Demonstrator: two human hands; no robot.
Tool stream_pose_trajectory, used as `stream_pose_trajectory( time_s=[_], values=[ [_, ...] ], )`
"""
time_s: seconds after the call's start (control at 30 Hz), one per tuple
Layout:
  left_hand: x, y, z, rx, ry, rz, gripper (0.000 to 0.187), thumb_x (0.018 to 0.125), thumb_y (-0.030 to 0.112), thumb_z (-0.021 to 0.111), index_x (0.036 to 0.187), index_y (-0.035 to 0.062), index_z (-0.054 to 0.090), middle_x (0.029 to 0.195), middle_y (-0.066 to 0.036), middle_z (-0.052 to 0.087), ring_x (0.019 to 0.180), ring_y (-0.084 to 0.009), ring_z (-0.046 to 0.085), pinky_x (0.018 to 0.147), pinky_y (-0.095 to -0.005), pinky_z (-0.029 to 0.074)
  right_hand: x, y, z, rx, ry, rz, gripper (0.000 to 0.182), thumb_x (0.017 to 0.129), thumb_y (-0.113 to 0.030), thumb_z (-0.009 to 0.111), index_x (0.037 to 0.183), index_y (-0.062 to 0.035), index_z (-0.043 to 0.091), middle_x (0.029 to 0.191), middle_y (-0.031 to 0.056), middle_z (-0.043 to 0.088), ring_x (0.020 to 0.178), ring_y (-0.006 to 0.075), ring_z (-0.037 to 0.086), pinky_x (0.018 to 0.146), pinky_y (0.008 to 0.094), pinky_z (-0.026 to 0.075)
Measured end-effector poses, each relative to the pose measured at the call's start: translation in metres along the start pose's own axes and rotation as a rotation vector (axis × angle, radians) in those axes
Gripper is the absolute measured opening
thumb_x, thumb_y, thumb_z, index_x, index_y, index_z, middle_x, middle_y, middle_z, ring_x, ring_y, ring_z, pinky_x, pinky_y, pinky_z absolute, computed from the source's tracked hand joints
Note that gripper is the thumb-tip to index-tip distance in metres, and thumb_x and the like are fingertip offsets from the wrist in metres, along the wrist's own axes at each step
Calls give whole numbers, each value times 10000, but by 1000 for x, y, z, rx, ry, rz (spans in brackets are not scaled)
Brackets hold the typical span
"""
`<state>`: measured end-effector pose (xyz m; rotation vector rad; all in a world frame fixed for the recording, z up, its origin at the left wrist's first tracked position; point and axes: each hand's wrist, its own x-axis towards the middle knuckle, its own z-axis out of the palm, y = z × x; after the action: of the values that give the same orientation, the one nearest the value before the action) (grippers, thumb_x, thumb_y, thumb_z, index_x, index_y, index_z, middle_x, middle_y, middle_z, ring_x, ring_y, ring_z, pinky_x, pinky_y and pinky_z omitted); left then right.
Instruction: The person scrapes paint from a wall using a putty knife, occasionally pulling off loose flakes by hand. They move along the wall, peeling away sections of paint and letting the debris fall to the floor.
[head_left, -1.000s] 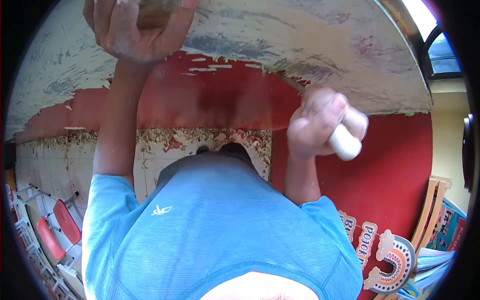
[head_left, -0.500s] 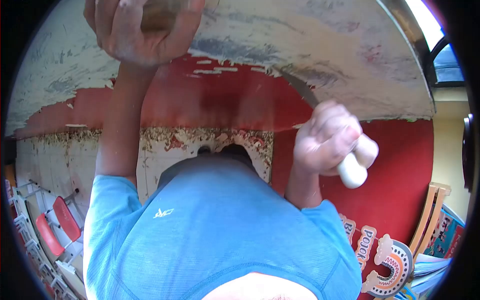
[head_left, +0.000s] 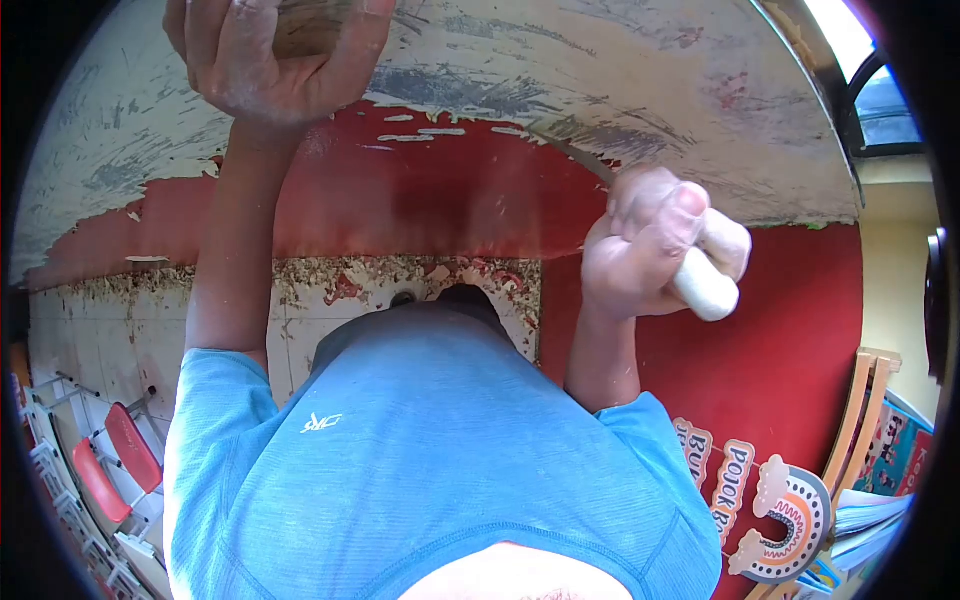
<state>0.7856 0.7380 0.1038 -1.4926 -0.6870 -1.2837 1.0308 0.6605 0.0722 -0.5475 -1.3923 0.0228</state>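
Observation:
My right hand [head_left: 655, 240] is closed round the pale, rounded handle of a scraper [head_left: 710, 285]. The thin grey blade reaches up and left, against the ragged edge where red paint [head_left: 420, 190] meets the exposed pale grey wall [head_left: 480, 60]. At the upper left my left hand [head_left: 285, 60] is raised to the pale part of the wall, its thumb and fingers apart around a shadowed brownish patch. Its fingertips are cut off by the frame's top edge. Both hands look dusty.
Paint flakes [head_left: 350, 280] litter the tiled floor along the wall. Red folding chairs [head_left: 130, 450] are at the lower left. A rainbow decoration [head_left: 790, 520], a wooden rack [head_left: 855, 420] and papers [head_left: 865, 530] are at the lower right. A dark-framed window [head_left: 885, 120] is at the upper right.
My right hand has moved slightly up with the scraper, whose handle now tilts more to the right. My left hand has shifted slightly up and left in the view.

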Motion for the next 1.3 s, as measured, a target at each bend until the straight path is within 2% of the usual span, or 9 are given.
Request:
stream_pose_trajectory(
  time_s=[0.17,0.37,0.8,0.9,1.0,1.1,1.13,1.17,1.3],
  values=[
    [-8,-18,2,-16,5,57,377,821,311,580,1040,7,540,1214,-305,512,1178,-428,456,1019,-514,333,-6,3,10,11,100,64,303,847,-59,507,593,-52,343,543,-9,384,434,108,333,425,237,293],
    [-8,-18,1,-11,16,81,380,826,323,577,1039,10,544,1217,-300,512,1191,-428,444,1011,-512,338,8,13,8,-154,-1,-279,196,905,-109,487,781,-43,351,501,8,374,407,90,359,385,229,314],
    [-8,-26,1,-25,7,113,355,812,306,578,1010,13,546,1197,-300,524,1174,-427,461,1018,-510,336,20,-6,-1,291,-10,-93,211,883,-78,494,786,-69,307,543,19,357,415,81,326,358,229,252],
    [-10,-25,-5,-15,-24,113,346,813,297,573,1009,13,539,1197,-306,518,1170,-429,463,1019,-511,337,-15,32,-11,-111,-27,74,108,849,-30,511,789,-21,422,595,62,483,458,128,421,434,270,375],
    [-8,-39,0,55,-42,159,350,818,296,563,1021,14,522,1208,-312,502,1170,-431,460,1017,-516,340,3,32,-14,-245,158,-294,163,849,-63,536,707,-31,462,581,36,450,501,142,452,464,251,372],
    [-18,-30,-8,29,-91,173,360,826,301,550,1037,13,501,1227,-312,484,1176,-433,451,1016,-524,340,28,7,-27,207,34,-94,241,879,-109,525,700,-9,399,590,42,416,481,144,443,404,241,341],
    [-16,-31,-8,34,-99,168,361,827,298,546,1043,13,497,1233,-310,479,1182,-435,444,1020,-526,334,19,27,-16,-19,176,-309,230,885,-130,539,746,-5,405,584,47,430,488,144,448,408,244,344],
    [-14,-32,-7,38,-108,162,362,828,295,541,1049,13,493,1239,-308,475,1187,-436,437,1023,-529,329,-2,35,-26,-211,65,-95,197,899,-148,514,798,-34,389,586,44,437,477,130,445,402,255,362],
    [-19,-28,-15,71,-169,114,364,837,297,534,1071,24,485,1266,-307,454,1209,-434,414,1040,-532,305,18,13,-27,-7,-15,-87,190,910,-203,479,839,-56,382,561,46,428,470,128,437,408,269,392]
  ],
)
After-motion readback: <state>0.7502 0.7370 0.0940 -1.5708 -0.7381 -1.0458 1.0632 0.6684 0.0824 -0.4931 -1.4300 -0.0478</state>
